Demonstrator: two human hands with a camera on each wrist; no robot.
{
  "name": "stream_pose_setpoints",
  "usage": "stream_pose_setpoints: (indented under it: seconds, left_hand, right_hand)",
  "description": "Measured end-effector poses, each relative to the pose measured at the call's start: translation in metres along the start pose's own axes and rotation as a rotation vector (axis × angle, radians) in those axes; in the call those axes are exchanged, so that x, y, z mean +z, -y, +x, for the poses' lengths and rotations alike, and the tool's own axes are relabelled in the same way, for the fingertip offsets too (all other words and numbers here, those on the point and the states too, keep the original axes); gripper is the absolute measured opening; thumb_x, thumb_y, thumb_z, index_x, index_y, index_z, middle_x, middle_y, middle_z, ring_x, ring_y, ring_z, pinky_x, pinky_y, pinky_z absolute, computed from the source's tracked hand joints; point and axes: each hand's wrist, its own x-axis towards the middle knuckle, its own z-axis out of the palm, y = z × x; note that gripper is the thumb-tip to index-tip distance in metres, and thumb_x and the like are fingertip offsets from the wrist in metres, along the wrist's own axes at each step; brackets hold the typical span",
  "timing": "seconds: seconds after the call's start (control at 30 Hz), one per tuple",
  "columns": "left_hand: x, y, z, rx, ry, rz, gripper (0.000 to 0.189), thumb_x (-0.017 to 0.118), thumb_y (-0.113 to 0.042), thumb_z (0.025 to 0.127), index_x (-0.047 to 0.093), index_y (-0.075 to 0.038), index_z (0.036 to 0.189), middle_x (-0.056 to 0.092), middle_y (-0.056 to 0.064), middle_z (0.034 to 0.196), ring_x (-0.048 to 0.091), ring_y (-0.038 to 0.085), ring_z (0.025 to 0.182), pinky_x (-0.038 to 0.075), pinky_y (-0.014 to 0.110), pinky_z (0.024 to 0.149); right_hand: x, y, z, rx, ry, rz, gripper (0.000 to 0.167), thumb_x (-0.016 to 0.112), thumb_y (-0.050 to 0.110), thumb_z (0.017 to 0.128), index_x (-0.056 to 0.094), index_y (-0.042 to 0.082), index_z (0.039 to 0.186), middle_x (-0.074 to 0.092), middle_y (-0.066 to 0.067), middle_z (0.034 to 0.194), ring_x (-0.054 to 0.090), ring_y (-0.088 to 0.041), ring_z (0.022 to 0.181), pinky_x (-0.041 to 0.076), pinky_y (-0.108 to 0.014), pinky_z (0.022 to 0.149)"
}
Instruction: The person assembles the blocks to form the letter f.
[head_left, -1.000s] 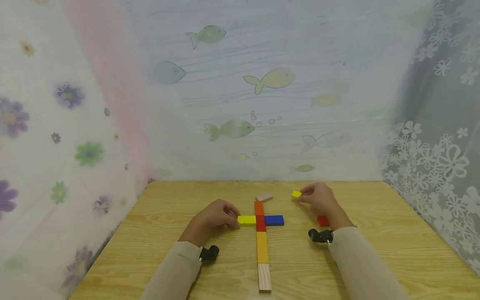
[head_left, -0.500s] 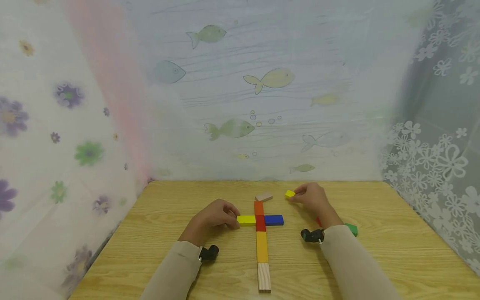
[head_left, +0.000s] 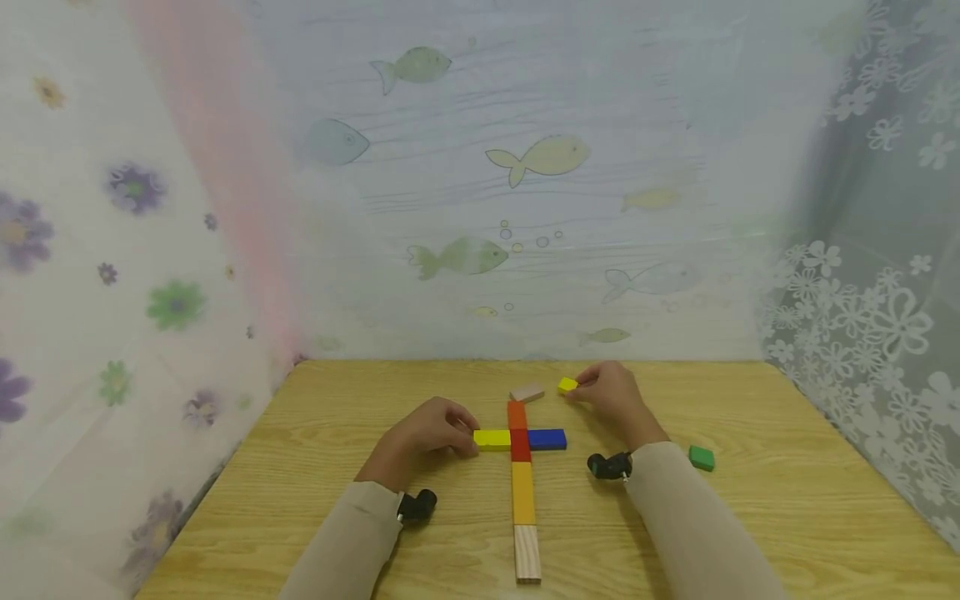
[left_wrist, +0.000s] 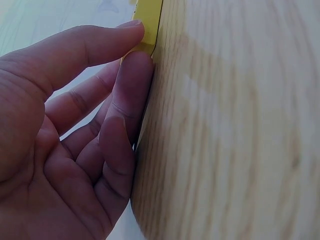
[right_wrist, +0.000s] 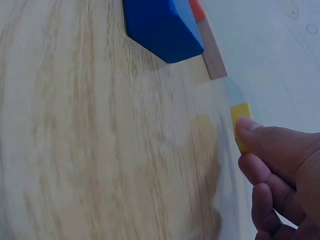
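Observation:
My right hand (head_left: 611, 393) pinches a small yellow block (head_left: 567, 386) between thumb and fingers, right of the cross of blocks. In the right wrist view this small yellow block (right_wrist: 241, 125) is tilted, above its shadow on the table. My left hand (head_left: 435, 429) grips the left end of a long yellow block (head_left: 492, 440), with the thumb (left_wrist: 130, 35) on its side. That block meets a red block (head_left: 520, 445) at the centre of the cross. A blue block (head_left: 547, 439) extends right, an orange-red block (head_left: 517, 414) away, and an orange-yellow block (head_left: 523, 493) towards me.
A plain wooden block (head_left: 527, 552) ends the row nearest me. Another, pale and slanted (head_left: 527, 392), lies at the far end. A green block (head_left: 702, 457) lies on the wooden table (head_left: 780, 517) at right. Printed curtains (head_left: 525, 333) hang behind the table's far edge.
My right hand has moved left with the small yellow block, towards the slanted pale block. The green block has come into view; the loose red block is now hidden. My left hand stays put.

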Motion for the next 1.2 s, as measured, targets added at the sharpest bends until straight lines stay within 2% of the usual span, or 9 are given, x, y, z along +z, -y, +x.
stream_pose_setpoints:
  seconds: [0.2, 0.63, 0.87, 1.2]
  left_hand:
    - [-0.001, 0.001, 0.000, 0.000, -0.002, 0.001, 0.035, 0.088, -0.020, 0.082, 0.076, -0.010, 0.114, 0.075, 0.002, 0.092, 0.067, 0.017, 0.079, 0.053, 0.032, 0.073]
    - [0.000, 0.002, 0.001, 0.004, 0.003, -0.005, 0.035, 0.087, -0.019, 0.083, 0.076, -0.009, 0.114, 0.075, 0.003, 0.094, 0.067, 0.017, 0.080, 0.054, 0.032, 0.075]
    - [0.000, 0.002, 0.000, 0.003, 0.005, -0.009, 0.035, 0.087, -0.019, 0.083, 0.076, -0.009, 0.114, 0.076, 0.003, 0.093, 0.069, 0.018, 0.080, 0.054, 0.033, 0.075]
    - [-0.001, 0.000, -0.001, 0.007, 0.009, -0.012, 0.036, 0.087, -0.020, 0.083, 0.075, -0.009, 0.115, 0.075, 0.003, 0.094, 0.068, 0.019, 0.081, 0.054, 0.034, 0.076]
  right_hand:
    - [0.005, 0.003, 0.003, -0.001, 0.000, -0.013, 0.037, 0.088, 0.024, 0.084, 0.077, 0.003, 0.112, 0.076, -0.011, 0.108, 0.069, -0.026, 0.098, 0.056, -0.044, 0.092]
    - [0.010, 0.013, 0.003, -0.017, 0.001, -0.047, 0.031, 0.086, 0.018, 0.085, 0.078, 0.002, 0.110, 0.078, -0.010, 0.100, 0.070, -0.025, 0.093, 0.058, -0.042, 0.088]
    - [0.013, 0.016, 0.002, 0.001, 0.003, -0.058, 0.032, 0.085, 0.019, 0.086, 0.078, 0.002, 0.113, 0.078, -0.011, 0.103, 0.070, -0.027, 0.097, 0.056, -0.044, 0.092]
    - [0.017, 0.017, 0.004, -0.013, 0.001, -0.076, 0.033, 0.084, 0.020, 0.086, 0.079, 0.004, 0.114, 0.077, -0.011, 0.104, 0.069, -0.028, 0.098, 0.056, -0.045, 0.092]
